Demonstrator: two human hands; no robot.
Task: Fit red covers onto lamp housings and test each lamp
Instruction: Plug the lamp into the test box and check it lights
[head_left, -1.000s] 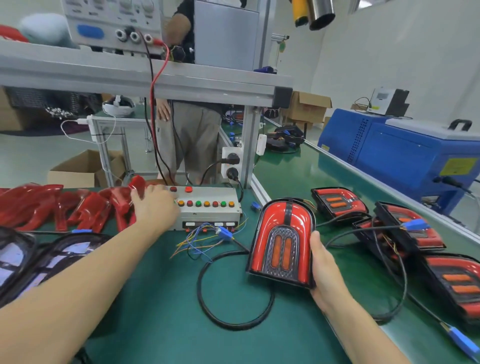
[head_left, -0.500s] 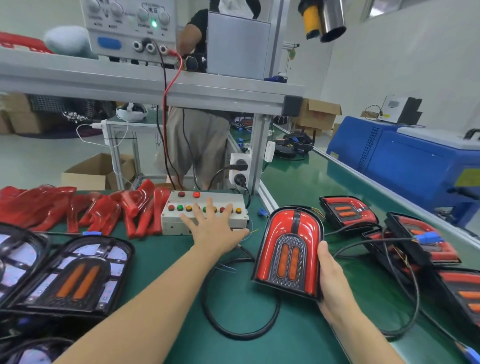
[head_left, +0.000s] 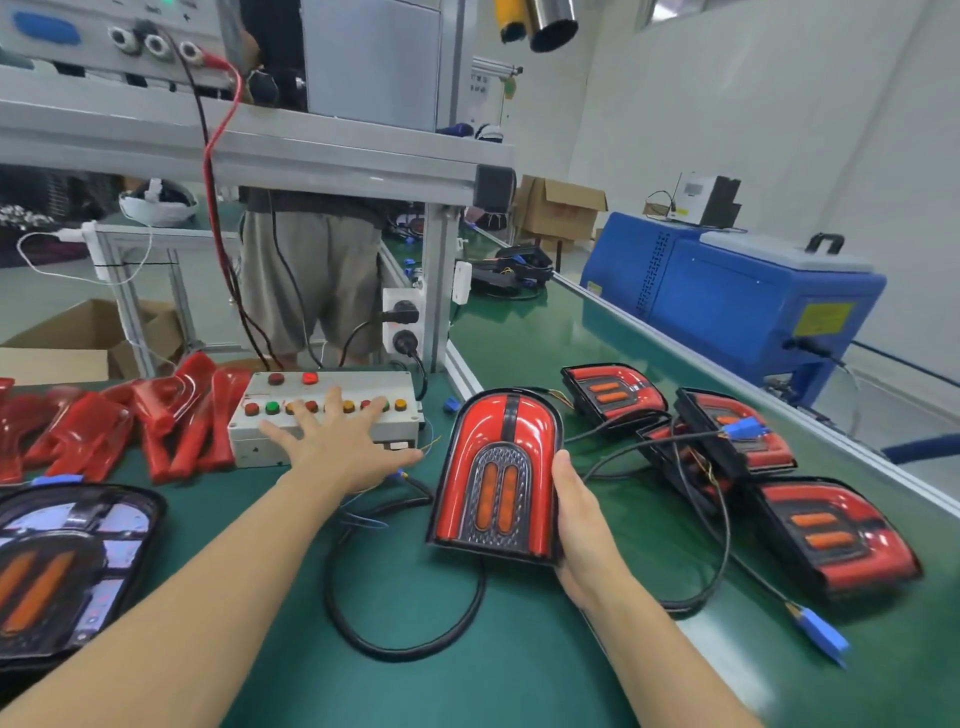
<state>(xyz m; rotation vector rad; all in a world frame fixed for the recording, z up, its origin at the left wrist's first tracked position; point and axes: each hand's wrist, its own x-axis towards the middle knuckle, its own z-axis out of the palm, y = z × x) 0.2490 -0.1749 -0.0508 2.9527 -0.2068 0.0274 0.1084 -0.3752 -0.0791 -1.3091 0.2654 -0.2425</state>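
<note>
While the right hand (head_left: 582, 525) held the covered lamp (head_left: 497, 475) by its right edge, fingers curled behind it and thumb along the rim, the lamp stood tilted up on the green desk (head_left: 519, 675) near the middle, its red cover facing the camera and two orange strips showing in the dark centre panel. A black cable (head_left: 405, 644) looped on the desk below and to the left of it. The left hand (head_left: 343, 447) lay flat with fingers spread over the button box (head_left: 332, 410), fingertips on the row of coloured buttons; its grip was wide and held nothing. Loose red covers (head_left: 156, 421) were heaped just left of the box. At the left edge lay uncovered lamp housings (head_left: 62, 561) with orange strips. To the right of the held lamp, several finished lamps (head_left: 841, 540) lay close together with cables and blue connectors (head_left: 823, 634) among them. Behind the desk's frame a person in grey shorts (head_left: 311, 280) stood, and a blue machine (head_left: 737, 296) sat beyond the desk's far edge.
</note>
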